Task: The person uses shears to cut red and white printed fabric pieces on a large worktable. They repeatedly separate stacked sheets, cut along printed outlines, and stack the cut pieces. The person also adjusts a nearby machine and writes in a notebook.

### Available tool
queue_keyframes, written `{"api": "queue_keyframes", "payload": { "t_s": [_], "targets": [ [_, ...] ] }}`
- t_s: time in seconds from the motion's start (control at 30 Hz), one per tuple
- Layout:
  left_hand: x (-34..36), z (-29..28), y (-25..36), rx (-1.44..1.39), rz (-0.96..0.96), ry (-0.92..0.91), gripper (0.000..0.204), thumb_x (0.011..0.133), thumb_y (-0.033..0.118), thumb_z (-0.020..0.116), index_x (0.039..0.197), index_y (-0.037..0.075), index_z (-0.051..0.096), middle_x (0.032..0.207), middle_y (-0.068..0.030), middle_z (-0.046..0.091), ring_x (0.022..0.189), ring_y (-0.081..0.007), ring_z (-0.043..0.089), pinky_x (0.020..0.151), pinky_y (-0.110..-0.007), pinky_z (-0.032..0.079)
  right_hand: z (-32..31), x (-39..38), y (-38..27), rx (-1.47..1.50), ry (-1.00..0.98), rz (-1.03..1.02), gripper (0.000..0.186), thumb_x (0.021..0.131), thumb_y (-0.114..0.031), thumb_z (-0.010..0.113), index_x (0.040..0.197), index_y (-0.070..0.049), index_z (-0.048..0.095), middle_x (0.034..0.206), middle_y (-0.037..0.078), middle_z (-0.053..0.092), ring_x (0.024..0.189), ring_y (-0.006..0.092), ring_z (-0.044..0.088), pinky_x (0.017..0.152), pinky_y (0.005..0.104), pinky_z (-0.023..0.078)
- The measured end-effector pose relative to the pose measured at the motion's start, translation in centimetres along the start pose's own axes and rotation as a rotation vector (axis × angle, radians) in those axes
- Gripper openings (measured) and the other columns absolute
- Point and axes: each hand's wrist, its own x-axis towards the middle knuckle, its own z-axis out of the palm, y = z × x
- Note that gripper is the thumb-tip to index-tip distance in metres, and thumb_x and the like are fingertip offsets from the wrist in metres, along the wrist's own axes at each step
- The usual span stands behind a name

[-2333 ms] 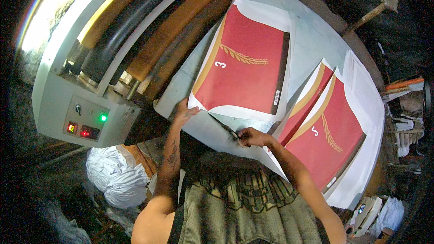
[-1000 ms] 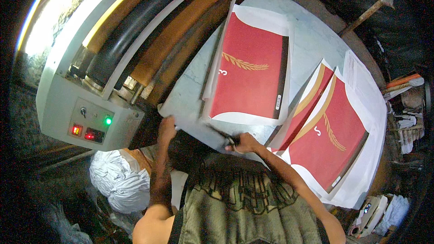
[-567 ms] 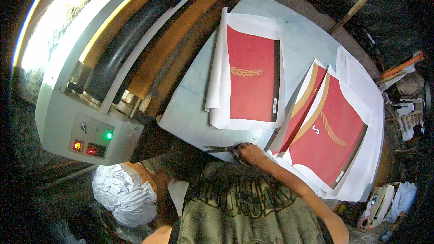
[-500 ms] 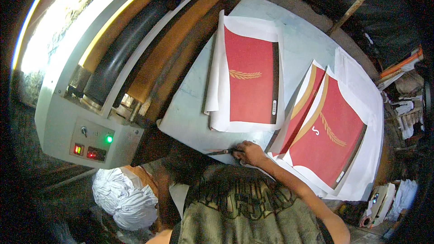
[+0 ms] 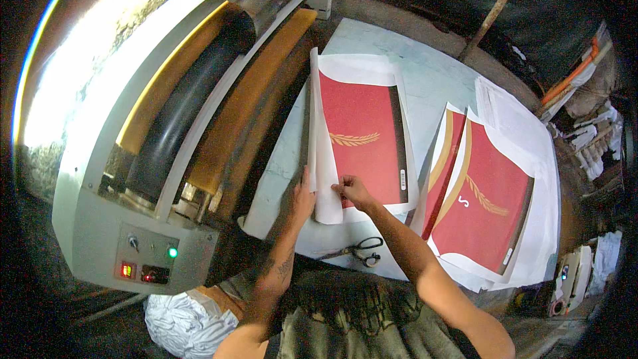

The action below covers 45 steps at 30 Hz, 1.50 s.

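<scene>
A red printed sheet [image 5: 362, 116] with white margins and a gold wheat ear lies on the pale table, its left side curled over into a white fold [image 5: 326, 186]. My right hand [image 5: 353, 192] is closed, pinching the edge of that fold near its lower end. Against the outer left side of the same fold rests my left hand [image 5: 304, 198], fingers stretched upward along it; its fingertips are partly unclear. Black-handled scissors [image 5: 359, 250] lie at the table's near edge, below both hands and touched by neither.
More red printed sheets [image 5: 488, 193] overlap on white paper [image 5: 548, 179] at the table's right. A roller machine [image 5: 189, 110] with a lit control panel [image 5: 147, 259] stands left of the table [image 5: 372, 40]. A white bundle [image 5: 189, 316] sits below the machine.
My right hand has let go of the scissors and moved up to the sheet's curled edge. My left hand has come into view beside the fold. The view has shifted slightly.
</scene>
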Motion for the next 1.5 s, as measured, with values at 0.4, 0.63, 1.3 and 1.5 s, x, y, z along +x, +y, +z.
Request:
{"api": "queue_keyframes", "payload": {
  "t_s": [0.4,0.63,1.3,1.5],
  "targets": [
    [-6.5,2.4,-2.4,-0.048,0.205,0.044,0.072,0.092,0.037,0.055,0.144,-0.003,0.026,0.145,-0.0297,0.031,0.128,-0.0459,0.038,0.108,-0.045,0.031,9.4,2.0,-5.3,-0.626,0.329,-0.285,0.028,0.082,-0.023,0.058,0.094,0.002,0.062,0.082,0.025,0.065,0.078,0.038,0.066,0.068,0.0461,0.05],
    [-6.5,11.4,-11.7,-0.073,-0.074,0.114,0.054,0.084,0.022,0.064,0.128,-0.004,0.048,0.132,-0.023,0.05,0.123,-0.0347,0.048,0.103,-0.043,0.038,12.0,1.6,-6.3,-0.624,0.348,-0.26,0.021,0.082,-0.014,0.05,0.096,0.001,0.057,0.091,0.026,0.063,0.085,0.0431,0.064,0.069,0.0524,0.05],
    [21.9,1.4,31.0,0.656,0.216,-0.15,0.032,0.09,0.02,0.049,0.112,-0.001,0.056,0.108,-0.0169,0.057,0.092,-0.0233,0.056,0.068,-0.036,0.049,-13.0,-11.7,-10.0,-0.013,0.663,-0.644,0.026,0.077,-0.006,0.049,0.101,-0.005,0.058,0.09,0.023,0.063,0.09,0.0402,0.062,0.079,0.048,0.047],
    [13.7,5.1,40.5,0.58,0.368,-0.019,0.044,0.089,0.029,0.052,0.123,0.002,0.048,0.118,-0.0199,0.053,0.098,-0.0291,0.056,0.076,-0.04,0.048,-33.7,-18.1,-23.9,-0.491,1.005,-0.843,0.023,0.088,-0.015,0.047,0.077,-0.002,0.063,0.083,0.022,0.065,0.08,0.035,0.064,0.07,0.046,0.051]
  ]
}}
